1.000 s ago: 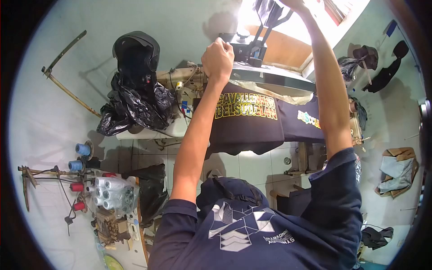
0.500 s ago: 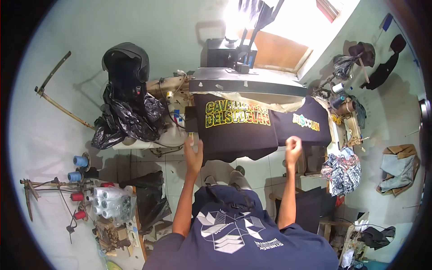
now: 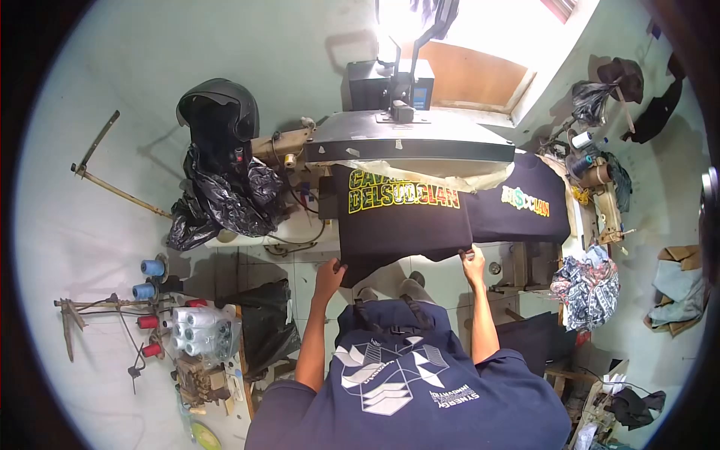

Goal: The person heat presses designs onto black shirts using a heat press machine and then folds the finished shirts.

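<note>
A black T-shirt (image 3: pixel 405 236) with yellow and red block lettering lies on the lower bed of a heat press, its front part hanging over the edge towards me. The press's upper plate (image 3: pixel 420 152) stands raised above it and hides part of the top line of letters. My left hand (image 3: pixel 328 277) is closed on the shirt's near left corner. On the near right side, my right hand (image 3: pixel 473 265) pinches the hem. A second black garment (image 3: pixel 525 199) with a smaller colourful print lies beside the shirt on the right.
Left of the press are a black helmet (image 3: pixel 225 105) and a crumpled black plastic bag (image 3: pixel 225 191). Thread spools (image 3: pixel 581 141) and a patterned cloth bundle (image 3: pixel 589 292) are at the right. Wrapped white cones (image 3: pixel 199 330) stand at the lower left.
Both hands have come down to the shirt's near edge and closed on it. More of the upper lettering is now covered by the press plate. My view has shifted slightly.
</note>
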{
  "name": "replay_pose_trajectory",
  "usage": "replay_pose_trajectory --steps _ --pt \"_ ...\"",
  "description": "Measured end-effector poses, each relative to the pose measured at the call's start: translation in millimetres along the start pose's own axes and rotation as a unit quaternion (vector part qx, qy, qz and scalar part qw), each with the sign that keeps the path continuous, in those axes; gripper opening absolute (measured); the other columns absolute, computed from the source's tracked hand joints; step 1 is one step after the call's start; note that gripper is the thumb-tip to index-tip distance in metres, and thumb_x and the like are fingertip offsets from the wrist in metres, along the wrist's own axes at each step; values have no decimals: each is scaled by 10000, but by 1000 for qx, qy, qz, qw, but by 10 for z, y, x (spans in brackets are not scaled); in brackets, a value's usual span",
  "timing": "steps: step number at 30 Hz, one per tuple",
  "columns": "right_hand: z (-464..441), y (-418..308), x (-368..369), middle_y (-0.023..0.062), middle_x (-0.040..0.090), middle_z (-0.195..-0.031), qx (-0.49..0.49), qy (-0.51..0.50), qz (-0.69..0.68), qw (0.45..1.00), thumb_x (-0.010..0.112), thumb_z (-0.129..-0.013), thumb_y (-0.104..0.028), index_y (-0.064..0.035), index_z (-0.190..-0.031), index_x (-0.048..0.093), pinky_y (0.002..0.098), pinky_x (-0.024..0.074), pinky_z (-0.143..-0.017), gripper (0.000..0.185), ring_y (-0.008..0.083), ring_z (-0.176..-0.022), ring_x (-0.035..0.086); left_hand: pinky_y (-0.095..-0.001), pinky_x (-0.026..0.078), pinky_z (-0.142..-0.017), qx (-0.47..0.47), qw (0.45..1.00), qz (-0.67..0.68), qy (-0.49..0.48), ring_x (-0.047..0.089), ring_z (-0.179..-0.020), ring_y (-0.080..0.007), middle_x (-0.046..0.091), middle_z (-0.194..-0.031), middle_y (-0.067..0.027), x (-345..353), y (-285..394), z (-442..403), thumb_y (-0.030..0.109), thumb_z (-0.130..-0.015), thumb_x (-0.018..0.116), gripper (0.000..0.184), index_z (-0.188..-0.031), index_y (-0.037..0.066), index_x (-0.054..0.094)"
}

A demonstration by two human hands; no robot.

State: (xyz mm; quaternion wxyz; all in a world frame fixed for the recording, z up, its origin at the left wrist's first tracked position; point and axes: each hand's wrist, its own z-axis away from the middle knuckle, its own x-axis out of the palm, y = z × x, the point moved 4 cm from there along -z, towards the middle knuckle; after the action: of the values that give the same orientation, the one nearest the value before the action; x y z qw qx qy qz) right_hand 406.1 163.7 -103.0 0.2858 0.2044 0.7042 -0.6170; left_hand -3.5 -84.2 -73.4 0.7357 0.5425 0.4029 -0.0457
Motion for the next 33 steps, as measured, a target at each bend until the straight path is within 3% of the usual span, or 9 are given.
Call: replay_pose_trajectory --steps 3,8,10,13,24,27,31,33 --pt "-21 -1 -26 69 589 -743 -19 -32 -7 999 758 -839 -173 -24 -1031 675 322 471 -632 256 171 -645 548 -425 485 -651 13 1000 5 -5 644 -715 -360 634 -714 -170 -77 94 27 228 -868 704 272 -829 -12 581" --pt "92 -57 -230 61 599 -752 -22 -71 -17 997 755 -834 -150 -14 -1011 673 314 477 -646 238 160 -661 561 -409 488 -653 3 1000 19 -16 652 -719 -336 648 -735 -169 -204 250 112 232 -870 705 274 -830 -12 586" --pt "151 -61 -317 56 611 -759 -9 -90 -26 996 763 -822 -136 -2 -954 656 298 479 -655 217 139 -681 576 -375 461 -639 8 999 33 -23 636 -684 -273 621 -712 -168 -229 266 155 198 -888 690 267 -807 -24 566" --pt "238 -144 -450 63 527 -692 -1 -70 -64 996 764 -809 -120 9 -843 578 305 439 -599 229 150 -615 506 -383 501 -688 21 999 -8 -30 680 -757 -318 666 -777 -179 -217 251 209 236 -872 707 280 -864 -22 601" --pt "441 -89 -551 57 515 -649 27 -121 -35 992 753 -818 -129 3 -777 507 310 438 -581 282 138 -593 487 -403 486 -650 -12 999 3 -41 669 -730 -342 659 -734 -169 -73 144 423 218 -870 697 260 -816 -10 584" --pt "501 -55 -577 42 496 -615 79 -135 -31 987 752 -831 -140 -7 -780 504 298 420 -564 286 110 -584 457 -415 486 -647 -20 999 -16 -35 665 -731 -354 661 -735 -173 -45 61 440 214 -870 690 246 -820 -4 587" --pt "539 -12 -589 30 484 -599 69 -129 -38 989 751 -845 -152 -13 -782 503 291 406 -551 291 90 -582 431 -426 492 -657 -37 999 -4 -38 664 -742 -372 666 -751 -178 -26 54 445 206 -867 688 227 -844 0 596" --pt "561 70 -570 39 538 -627 72 -143 -20 987 734 -864 -158 -18 -841 536 290 434 -576 244 92 -606 488 -430 500 -676 -35 999 -1 -35 667 -759 -372 670 -767 -181 8 3 443 195 -875 673 208 -861 -2 604"
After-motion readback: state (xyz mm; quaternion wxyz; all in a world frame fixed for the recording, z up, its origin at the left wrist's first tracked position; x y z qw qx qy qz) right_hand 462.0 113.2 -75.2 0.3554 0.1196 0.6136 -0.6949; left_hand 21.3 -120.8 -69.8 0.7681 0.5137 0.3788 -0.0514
